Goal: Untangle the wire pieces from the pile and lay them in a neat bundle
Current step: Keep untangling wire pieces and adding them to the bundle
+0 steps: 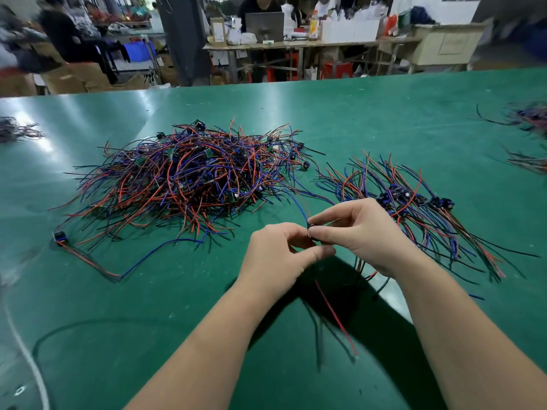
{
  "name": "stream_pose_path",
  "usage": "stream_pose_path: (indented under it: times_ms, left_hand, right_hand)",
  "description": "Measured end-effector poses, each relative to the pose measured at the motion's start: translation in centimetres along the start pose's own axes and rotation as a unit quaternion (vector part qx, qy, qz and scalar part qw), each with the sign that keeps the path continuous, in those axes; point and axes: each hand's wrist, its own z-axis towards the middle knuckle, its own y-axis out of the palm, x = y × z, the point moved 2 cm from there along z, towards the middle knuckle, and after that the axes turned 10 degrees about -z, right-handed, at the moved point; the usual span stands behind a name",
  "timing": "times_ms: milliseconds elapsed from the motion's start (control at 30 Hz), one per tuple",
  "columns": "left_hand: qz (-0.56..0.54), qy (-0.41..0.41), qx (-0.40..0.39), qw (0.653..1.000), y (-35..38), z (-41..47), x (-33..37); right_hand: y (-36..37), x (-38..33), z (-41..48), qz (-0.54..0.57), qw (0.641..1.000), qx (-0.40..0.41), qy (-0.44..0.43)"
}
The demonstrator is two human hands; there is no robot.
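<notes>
Left hand and right hand both pinch one wire piece at its connector, leads running pile-to-me, bundle just right, nearer my right hand, so I'd lay it rightward.

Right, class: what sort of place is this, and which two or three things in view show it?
Most likely a small factory or assembly workshop. A tangled pile of wire pieces lies on a long green worktable beside a sorted bundle, and cardboard boxes stand on the floor behind.
</notes>
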Motion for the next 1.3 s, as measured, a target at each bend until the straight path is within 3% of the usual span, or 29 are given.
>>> stream_pose_path:
  times_ms: [100,167,267,367,500,633,833,900,1000,1067,1167,1300]
  left_hand:
    - [0.049,0.029,-0.004,0.998,0.1,-0.3,0.4]
    - [0.035,0.043,0.02,0.998,-0.1,-0.3,0.6]
    - [0.046,0.07,0.104,0.991,-1.1,0.1,0.8]
    - [0.076,0.052,0.189,0.978,-2.8,0.6,0.4]
    - [0.083,0.018,0.232,0.969,-4.0,1.1,-0.4]
    - [0.133,0.011,0.22,0.966,-3.5,0.9,-0.4]
    - [0.314,0.048,0.288,0.903,-3.7,0.3,0.2]
    - [0.346,-0.005,0.271,0.898,-3.9,0.4,-0.3]
    - [0.422,-0.121,0.184,0.879,-4.0,0.6,-1.4]
    - [0.454,-0.156,0.138,0.866,-4.0,0.6,-1.9]
    - [0.463,-0.156,0.136,0.862,-4.3,0.8,-1.8]
    - [0.408,-0.138,0.165,0.887,-4.5,1.1,-1.5]
  right_hand:
    - [0.0,0.0,0.2,-0.016,0.999,0.033,-0.004]
    - [-1.4,0.4,0.4,-0.016,0.987,0.157,0.0]
    - [-5.1,0.8,0.2,-0.107,0.927,0.36,0.004]
    - [-7.8,2.0,-0.2,-0.164,0.88,0.445,0.019]
    - [-8.4,4.1,0.9,-0.284,0.861,0.418,0.052]
    - [-7.3,5.8,2.3,-0.321,0.877,0.346,0.093]
    - [-6.5,6.2,2.6,-0.386,0.875,0.265,0.12]
    - [-6.5,6.2,2.2,-0.39,0.876,0.243,0.146]
    - [-6.3,5.8,1.7,-0.424,0.861,0.207,0.188]
    - [-6.1,5.1,1.5,-0.415,0.864,0.221,0.179]
    - [-5.4,3.9,1.2,-0.368,0.881,0.273,0.119]
    - [-4.4,2.5,1.0,-0.322,0.899,0.292,0.054]
